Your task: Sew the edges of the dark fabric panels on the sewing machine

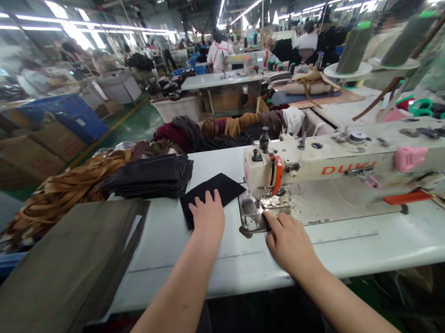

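Note:
My left hand (207,214) lies flat with fingers stretched out on a black fabric piece (213,190) on the white sewing table (238,265). My right hand (288,240) reaches to the metal plate under the needle of the white sewing machine (356,159), its fingers curled and pinched at the plate's front edge; what they hold is too small to make out. A stack of black fabric pieces (150,178) sits just beyond the left hand.
A large olive-grey fabric stack (61,270) covers the table's left end. Tan leather strips (65,188) pile behind it. Mixed dark and brown cloth (224,126) heaps at the table's back. Thread cones (355,47) stand at right. Other workers sit at machines farther back.

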A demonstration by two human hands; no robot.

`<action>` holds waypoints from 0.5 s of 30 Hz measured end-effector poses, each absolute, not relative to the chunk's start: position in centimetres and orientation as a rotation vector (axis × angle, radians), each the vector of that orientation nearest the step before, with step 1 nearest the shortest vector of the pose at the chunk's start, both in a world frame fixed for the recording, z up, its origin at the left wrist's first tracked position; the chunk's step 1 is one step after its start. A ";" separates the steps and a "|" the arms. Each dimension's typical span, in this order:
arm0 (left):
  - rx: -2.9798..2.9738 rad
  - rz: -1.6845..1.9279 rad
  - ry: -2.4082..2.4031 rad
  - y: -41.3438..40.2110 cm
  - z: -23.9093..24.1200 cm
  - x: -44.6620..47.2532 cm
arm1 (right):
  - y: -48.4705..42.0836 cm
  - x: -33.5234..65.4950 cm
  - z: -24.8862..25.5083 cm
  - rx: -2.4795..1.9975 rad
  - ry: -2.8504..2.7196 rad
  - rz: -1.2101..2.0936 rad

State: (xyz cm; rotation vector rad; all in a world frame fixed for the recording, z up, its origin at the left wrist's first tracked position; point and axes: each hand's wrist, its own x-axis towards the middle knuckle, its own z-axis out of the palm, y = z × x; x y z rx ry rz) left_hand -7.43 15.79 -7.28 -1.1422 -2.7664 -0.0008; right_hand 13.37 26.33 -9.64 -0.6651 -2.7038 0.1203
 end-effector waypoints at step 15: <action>-1.393 -0.037 -2.605 10.6 -5.5 -4.0 | 27.5 14.8 -9.7 -0.792 -2.342 0.763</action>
